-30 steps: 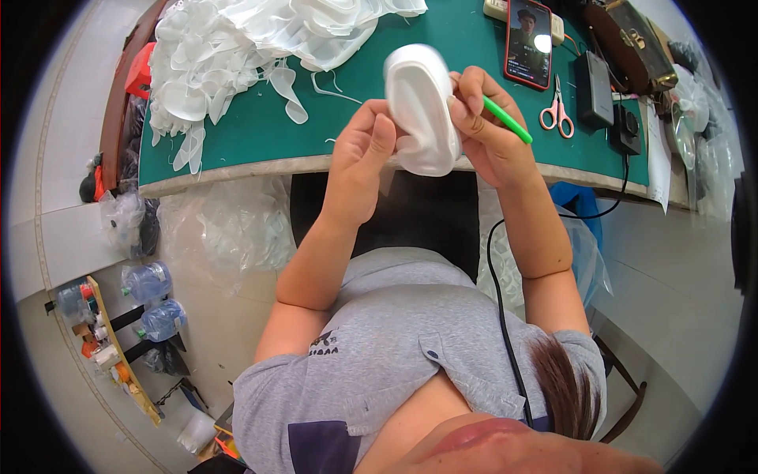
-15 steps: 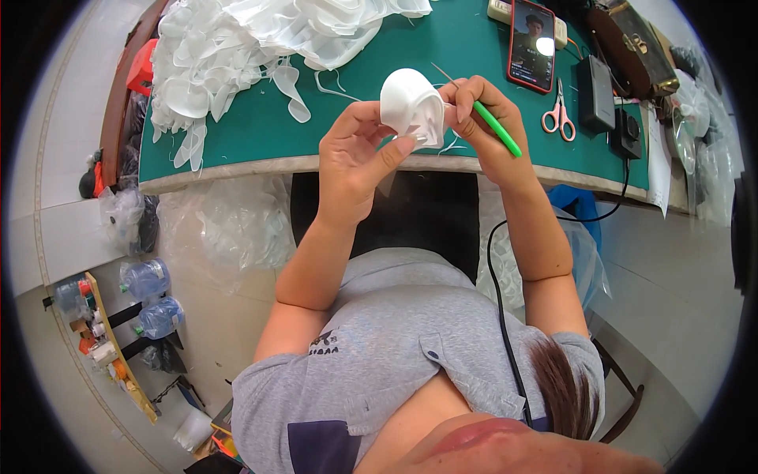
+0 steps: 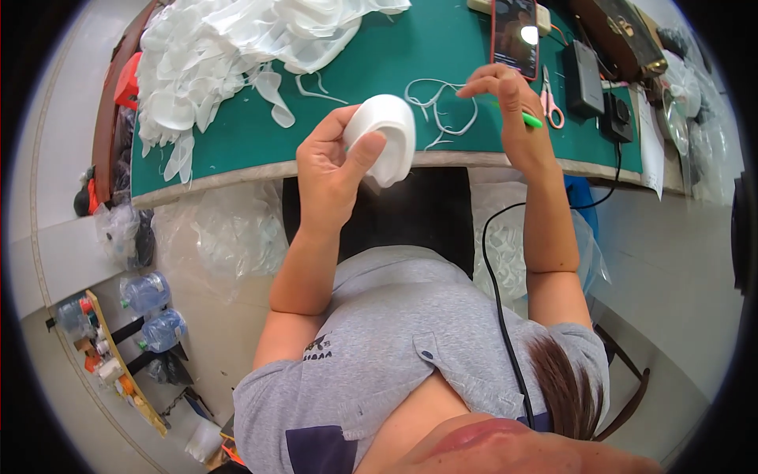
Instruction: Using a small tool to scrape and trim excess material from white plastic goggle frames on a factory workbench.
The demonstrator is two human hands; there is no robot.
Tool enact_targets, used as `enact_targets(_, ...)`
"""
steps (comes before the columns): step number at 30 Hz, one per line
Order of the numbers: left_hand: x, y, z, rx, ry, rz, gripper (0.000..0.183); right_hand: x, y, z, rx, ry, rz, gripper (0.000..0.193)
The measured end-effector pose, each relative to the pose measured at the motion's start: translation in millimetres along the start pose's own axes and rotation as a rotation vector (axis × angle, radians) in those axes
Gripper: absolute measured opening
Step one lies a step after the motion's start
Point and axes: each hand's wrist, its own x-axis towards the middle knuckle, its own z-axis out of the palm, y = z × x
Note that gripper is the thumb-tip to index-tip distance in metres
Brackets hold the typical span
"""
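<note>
My left hand is closed on a smooth white moulded shell, rounded on one side and hollow on the other. The thumb presses its rim and the fingers pass behind it. It is held up in front of the table's near edge. My right hand is raised to the right, its fingers reaching out near the lower edge of a phone. A slim green-handled tool stays tucked in that hand; only part of the handle shows, and its tip cannot be made out.
On the green tabletop a heap of white translucent pieces covers the far left. Thin curled white strips lie between my hands. Pink-handled scissors, a dark box and a small black cabled device stand at the right.
My right hand has left the white shell and moved right toward the phone, keeping the green-handled tool. The left hand has lowered and turned the shell. A curled strip now shows on the table.
</note>
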Motion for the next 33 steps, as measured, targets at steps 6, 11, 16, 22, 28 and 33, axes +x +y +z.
enact_targets(6, 0.6, 6.2, 8.2, 0.059, -0.04, -0.06, 0.039, -8.0, 9.2, -54.3, -0.528, 0.201, 0.232, 0.03)
enact_targets(11, 0.7, 6.6, 8.3, 0.005, -0.119, -0.07, 0.038, -29.8, 25.6, -65.1, -0.994, -0.087, 0.595, 0.03)
enact_targets(16, -2.1, 12.0, 8.8, -0.037, -0.146, -0.154, 0.037, -40.7, 15.3, -83.3, -1.072, -0.138, 0.688, 0.028)
enact_targets(22, -1.5, 18.3, 8.4, 0.008, -0.173, -0.204, 0.034, -33.6, -15.3, -85.3, -0.576, -0.187, 0.511, 0.02)
enact_targets(28, -4.9, 28.1, 8.0, 0.057, -0.245, -0.314, 0.033, -19.1, -40.2, -48.2, 0.057, -0.285, 0.171, 0.029)
enact_targets(33, -4.8, 32.2, 7.3, 0.094, -0.28, -0.327, 0.033, -12.8, -40.4, -41.0, 0.06, -0.46, -0.006, 0.034)
